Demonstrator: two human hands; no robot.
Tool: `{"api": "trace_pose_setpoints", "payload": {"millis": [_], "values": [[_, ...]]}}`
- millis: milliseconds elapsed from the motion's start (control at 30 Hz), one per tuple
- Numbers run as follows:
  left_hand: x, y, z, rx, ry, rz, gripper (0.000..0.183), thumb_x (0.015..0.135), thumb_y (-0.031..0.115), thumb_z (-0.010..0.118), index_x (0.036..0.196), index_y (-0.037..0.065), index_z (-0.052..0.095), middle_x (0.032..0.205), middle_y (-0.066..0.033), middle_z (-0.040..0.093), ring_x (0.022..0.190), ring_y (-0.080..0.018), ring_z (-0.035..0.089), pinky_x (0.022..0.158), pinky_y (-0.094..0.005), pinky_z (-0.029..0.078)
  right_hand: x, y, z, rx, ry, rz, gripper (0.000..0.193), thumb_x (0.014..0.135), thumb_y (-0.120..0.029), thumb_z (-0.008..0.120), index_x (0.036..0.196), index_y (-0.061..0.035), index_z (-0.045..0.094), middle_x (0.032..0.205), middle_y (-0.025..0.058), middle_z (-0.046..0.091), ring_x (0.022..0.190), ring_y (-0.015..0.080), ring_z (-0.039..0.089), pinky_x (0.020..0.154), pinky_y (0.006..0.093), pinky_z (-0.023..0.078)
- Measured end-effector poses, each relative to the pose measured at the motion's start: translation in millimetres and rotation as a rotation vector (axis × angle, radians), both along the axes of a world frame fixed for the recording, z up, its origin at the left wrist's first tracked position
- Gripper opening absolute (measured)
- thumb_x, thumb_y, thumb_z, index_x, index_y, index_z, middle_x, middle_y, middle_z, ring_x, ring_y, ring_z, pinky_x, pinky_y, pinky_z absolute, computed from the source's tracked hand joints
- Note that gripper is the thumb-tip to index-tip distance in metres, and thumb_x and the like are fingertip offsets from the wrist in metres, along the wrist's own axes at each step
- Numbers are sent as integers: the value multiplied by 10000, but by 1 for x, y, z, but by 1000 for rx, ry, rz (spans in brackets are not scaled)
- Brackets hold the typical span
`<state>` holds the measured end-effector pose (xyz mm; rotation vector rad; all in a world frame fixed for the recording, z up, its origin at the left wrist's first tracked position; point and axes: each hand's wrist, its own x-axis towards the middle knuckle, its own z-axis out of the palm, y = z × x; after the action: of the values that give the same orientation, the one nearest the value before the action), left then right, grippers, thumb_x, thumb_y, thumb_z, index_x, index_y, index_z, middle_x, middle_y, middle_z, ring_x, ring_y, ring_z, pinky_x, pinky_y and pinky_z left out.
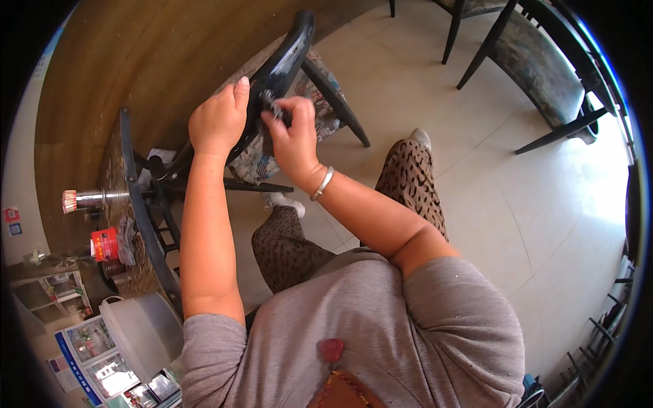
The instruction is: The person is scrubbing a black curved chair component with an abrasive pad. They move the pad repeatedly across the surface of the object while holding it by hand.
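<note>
A black chair (289,58) with a curved back rail and a patterned seat (253,166) is tilted in front of me, by a brown wood panel. My left hand (219,122) is closed around its back rail, thumb lying along the top. On the same rail, my right hand (294,132) pinches a silvery wire scourer (270,102) and presses it to the black surface. The fingers hide part of the scourer. Whitish, shiny wet-looking streaks show on the rail beyond the hands. A silver bangle sits on my right wrist.
Dark chairs (537,68) stand on the tiled floor at the far right. To the left, a dark-edged table (132,197) carries a jar of toothpicks (95,200), a red container (104,244) and a grey cloth (126,240). A translucent plastic bin (149,326) stands nearer me.
</note>
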<state>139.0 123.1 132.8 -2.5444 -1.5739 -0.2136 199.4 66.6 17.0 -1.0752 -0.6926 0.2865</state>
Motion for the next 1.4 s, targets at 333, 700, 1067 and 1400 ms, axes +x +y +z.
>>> {"api": "trace_pose_setpoints", "payload": {"millis": [333,700,1067,1400], "values": [[-9,12,15,-179,95,-137,537,867,542,439,827,18,549,833,-205,624,818,-389,586,705,-454,455,25,35,-4,-40,-5,-154,227,758,-110,671,940,-10,579,962,173,565,944,333,532,835,377,428],[42,75,13,-291,43,-154,566,866,524,447,859,-30,565,882,-232,602,828,-352,562,747,-407,425,51,53,6,-135,289,26,274,728,-150,695,926,-3,576,924,162,587,880,308,555,785,366,449],[53,65,10,-274,22,-133,585,876,551,416,826,-17,545,836,-246,603,811,-404,573,697,-444,440,67,81,7,-15,517,-95,224,790,-136,639,918,-10,504,858,172,572,798,312,551,715,370,438],[50,69,8,-239,5,-160,590,873,559,412,833,-14,544,820,-240,604,799,-407,571,672,-446,438,-9,44,-8,4,657,250,217,804,-134,630,918,-20,485,815,121,550,780,208,528,722,317,436]]}}
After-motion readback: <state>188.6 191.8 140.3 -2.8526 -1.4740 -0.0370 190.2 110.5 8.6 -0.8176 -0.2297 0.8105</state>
